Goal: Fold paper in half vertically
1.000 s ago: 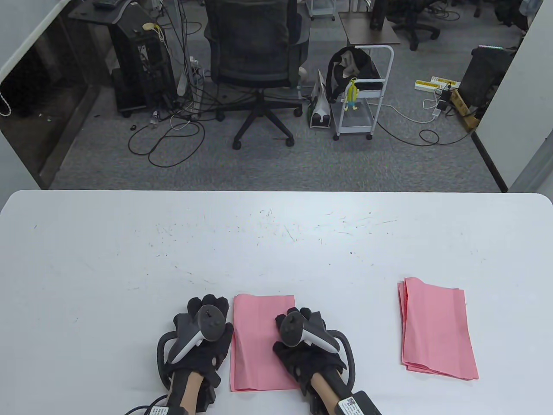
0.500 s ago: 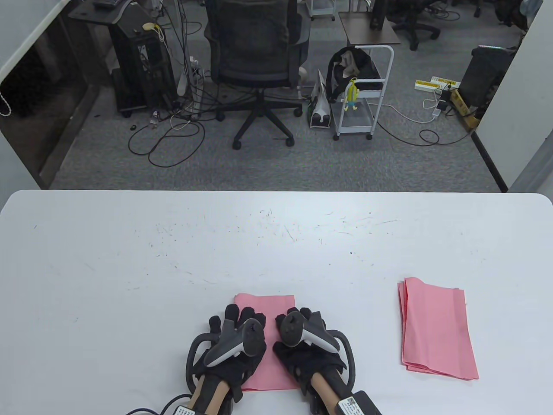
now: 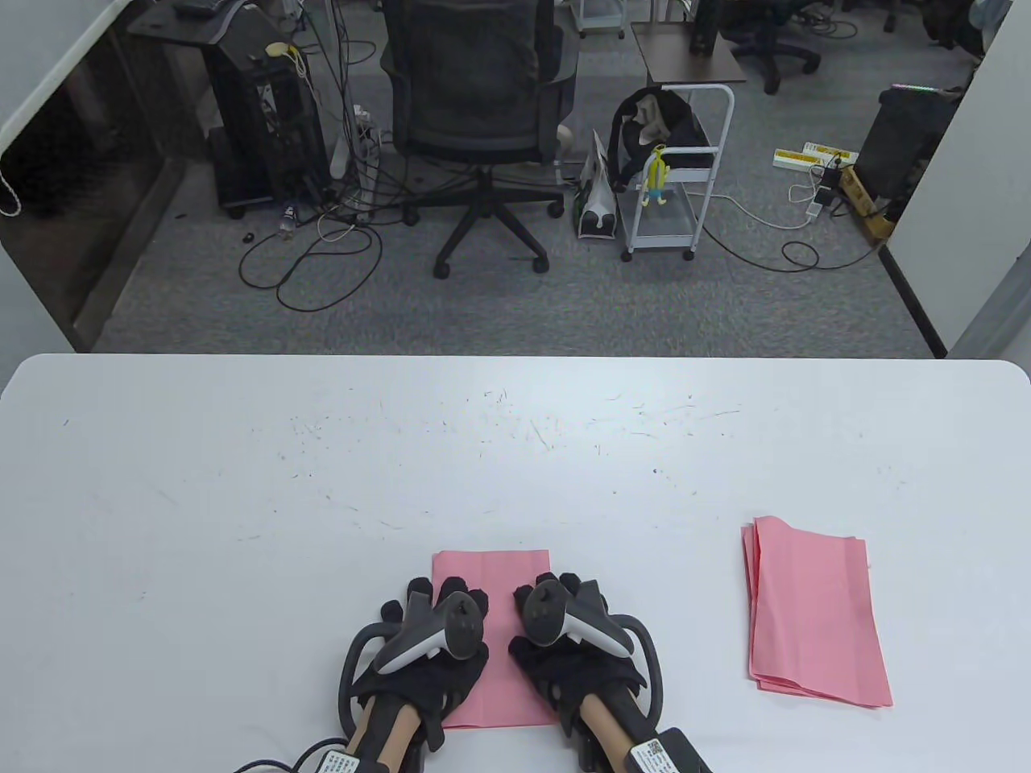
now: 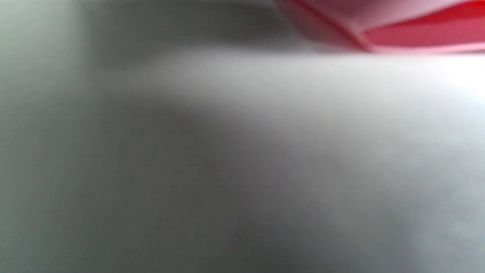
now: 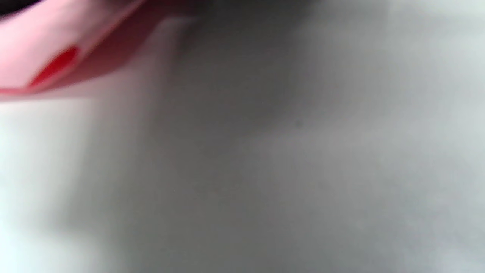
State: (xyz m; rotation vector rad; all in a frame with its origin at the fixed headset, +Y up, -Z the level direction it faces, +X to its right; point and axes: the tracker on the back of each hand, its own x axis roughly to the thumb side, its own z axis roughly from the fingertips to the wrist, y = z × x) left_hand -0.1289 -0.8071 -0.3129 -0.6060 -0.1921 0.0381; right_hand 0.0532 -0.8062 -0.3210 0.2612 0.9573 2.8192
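Both hands, L (image 3: 431,644) & R (image 3: 564,636), rest flat on the pink paper (image 3: 493,580) at the surface's (image 3: 242,483) near edge, prob. pinning it for creasing; finger grasp can't tell, wrist views blurred.

My hands (image 3: 427,644) cover much of the pink paper (image 3: 491,572). Both wrist views are blurred; my forearms run off the bottom edge.

A stack of pink sheets (image 3: 817,616) lies at the tabletop's (image 3: 242,483) lower right. Beyond, upper centre, stand an office chair (image 3: 479,105) and a white cart (image 3: 676,173).
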